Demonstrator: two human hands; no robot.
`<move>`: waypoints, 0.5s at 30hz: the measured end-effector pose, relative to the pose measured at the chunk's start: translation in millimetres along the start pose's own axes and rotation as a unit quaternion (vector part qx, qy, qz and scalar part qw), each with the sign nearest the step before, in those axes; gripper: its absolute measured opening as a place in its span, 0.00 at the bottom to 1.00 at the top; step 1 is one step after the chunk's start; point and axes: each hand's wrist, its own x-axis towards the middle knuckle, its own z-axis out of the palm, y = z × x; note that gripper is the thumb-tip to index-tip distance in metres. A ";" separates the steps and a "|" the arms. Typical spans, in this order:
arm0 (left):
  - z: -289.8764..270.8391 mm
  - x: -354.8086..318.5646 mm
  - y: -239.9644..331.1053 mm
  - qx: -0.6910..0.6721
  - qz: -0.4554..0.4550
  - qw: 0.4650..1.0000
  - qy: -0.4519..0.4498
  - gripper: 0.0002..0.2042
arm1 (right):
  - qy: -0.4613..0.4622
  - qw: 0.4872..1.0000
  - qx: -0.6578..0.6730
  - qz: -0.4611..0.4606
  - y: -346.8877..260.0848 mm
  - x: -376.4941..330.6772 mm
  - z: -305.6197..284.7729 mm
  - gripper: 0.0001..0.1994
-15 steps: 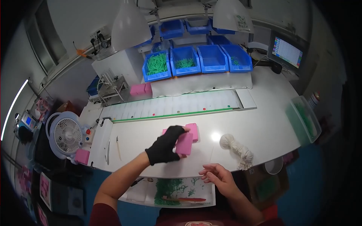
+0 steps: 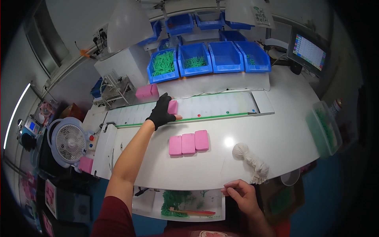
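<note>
1. The gloved left hand point(image 2: 160, 113) reaches far out to the conveyor strip point(image 2: 213, 107), fingers closed around a pink block point(image 2: 172, 106) resting on it.
2. Three more pink blocks point(image 2: 188, 143) lie side by side, touching, mid-table, well apart from that hand.
3. The bare right hand point(image 2: 241, 194) rests on the table's near edge point(image 2: 189, 185), fingers loosely curled, holding nothing.
4. A white rag point(image 2: 248, 158) lies just beyond it.
5. Blue bins point(image 2: 209, 59) with green parts line the back; a fan point(image 2: 68, 142) stands left.
6. Bare tabletop stretches right of the blocks.
</note>
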 end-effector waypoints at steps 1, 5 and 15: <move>5.2 -8.2 15.2 0.007 0.042 0.999 0.016 0.45 | 0.004 1.000 0.015 -0.006 -0.2 2.9 0.6 0.08; 32.4 -55.3 95.6 0.130 0.154 0.974 -0.103 0.45 | -0.015 1.000 0.019 -0.001 -8.0 7.1 16.0 0.08; 34.1 -164.1 162.9 -0.368 0.079 0.924 -0.064 0.28 | 0.021 1.000 0.007 -0.010 -3.0 -16.7 28.8 0.09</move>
